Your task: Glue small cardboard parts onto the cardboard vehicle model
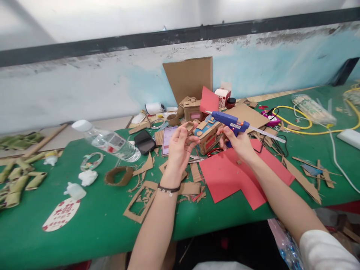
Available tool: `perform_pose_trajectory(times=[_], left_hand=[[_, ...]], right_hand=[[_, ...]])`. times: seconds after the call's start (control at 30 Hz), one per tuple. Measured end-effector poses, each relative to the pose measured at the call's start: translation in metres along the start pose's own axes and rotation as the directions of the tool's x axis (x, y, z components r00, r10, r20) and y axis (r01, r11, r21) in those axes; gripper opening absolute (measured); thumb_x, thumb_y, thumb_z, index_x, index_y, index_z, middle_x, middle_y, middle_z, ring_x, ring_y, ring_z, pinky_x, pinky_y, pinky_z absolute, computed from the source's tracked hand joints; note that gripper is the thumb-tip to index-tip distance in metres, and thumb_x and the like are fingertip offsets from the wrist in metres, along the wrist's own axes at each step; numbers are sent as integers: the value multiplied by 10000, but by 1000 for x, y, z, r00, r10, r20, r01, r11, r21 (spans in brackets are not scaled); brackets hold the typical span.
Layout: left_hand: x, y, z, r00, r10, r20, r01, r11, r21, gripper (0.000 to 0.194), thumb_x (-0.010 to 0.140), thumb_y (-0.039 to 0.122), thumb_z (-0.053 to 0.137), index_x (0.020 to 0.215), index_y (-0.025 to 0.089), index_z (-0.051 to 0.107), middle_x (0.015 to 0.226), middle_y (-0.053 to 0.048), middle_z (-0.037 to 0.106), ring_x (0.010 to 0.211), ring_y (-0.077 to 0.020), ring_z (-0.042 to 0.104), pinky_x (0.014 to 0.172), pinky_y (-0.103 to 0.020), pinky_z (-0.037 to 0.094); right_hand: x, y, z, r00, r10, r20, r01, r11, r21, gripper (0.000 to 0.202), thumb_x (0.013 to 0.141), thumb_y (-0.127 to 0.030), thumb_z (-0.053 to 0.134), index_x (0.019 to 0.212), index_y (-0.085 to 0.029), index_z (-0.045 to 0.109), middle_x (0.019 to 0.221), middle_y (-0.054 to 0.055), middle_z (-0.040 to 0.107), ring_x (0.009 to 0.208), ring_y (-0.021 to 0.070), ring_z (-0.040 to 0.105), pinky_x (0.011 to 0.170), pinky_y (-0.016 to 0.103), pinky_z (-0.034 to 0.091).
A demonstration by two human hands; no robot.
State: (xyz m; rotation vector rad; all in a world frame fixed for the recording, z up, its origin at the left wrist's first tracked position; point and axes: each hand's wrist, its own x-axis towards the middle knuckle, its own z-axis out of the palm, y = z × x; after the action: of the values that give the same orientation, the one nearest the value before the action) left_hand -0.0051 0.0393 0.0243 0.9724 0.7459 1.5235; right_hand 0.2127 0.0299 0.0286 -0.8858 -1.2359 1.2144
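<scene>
My left hand pinches a small cardboard piece between thumb and fingers, above the middle of the table. My right hand is wrapped round the grip of a blue hot glue gun. Its nozzle points left, towards the cardboard piece but apart from it, and a long clear glue stick sticks out of its back. Between and behind my hands sits a small cardboard box model with blue on top, partly hidden by my right hand. Scissors lie below it.
Red paper lies under my right forearm. A phone is beside my left hand, with a tilted water bottle further left. Cardboard scraps, a cardboard frame and a cardboard ring are scattered around. A yellow cable runs at right.
</scene>
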Motion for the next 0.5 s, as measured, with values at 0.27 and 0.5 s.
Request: perform_pose_trajectory(times=[0.27, 0.5], left_hand=[[0, -2, -2, 1000, -16, -9, 16, 1000, -8, 507, 869, 625, 915, 1162, 235, 775, 1334, -82, 833, 681, -61, 750, 674, -175, 663], [0, 0, 3, 999, -34, -26, 31, 994, -109, 594, 779, 634, 977, 1169, 227, 788, 1128, -42, 862, 584, -32, 676, 580, -140, 601]], right_hand=[[-2, 3, 0, 999, -45, 17, 45, 999, 21, 543, 919, -782, 756, 1022, -252, 696, 973, 33, 766, 603, 140, 671, 539, 300, 553], [0, 8, -3, 995, -93, 43, 92, 995, 33, 510, 961, -743, 741, 974, -234, 699, 940, 17, 757, 550, 103, 612, 599, 303, 582]])
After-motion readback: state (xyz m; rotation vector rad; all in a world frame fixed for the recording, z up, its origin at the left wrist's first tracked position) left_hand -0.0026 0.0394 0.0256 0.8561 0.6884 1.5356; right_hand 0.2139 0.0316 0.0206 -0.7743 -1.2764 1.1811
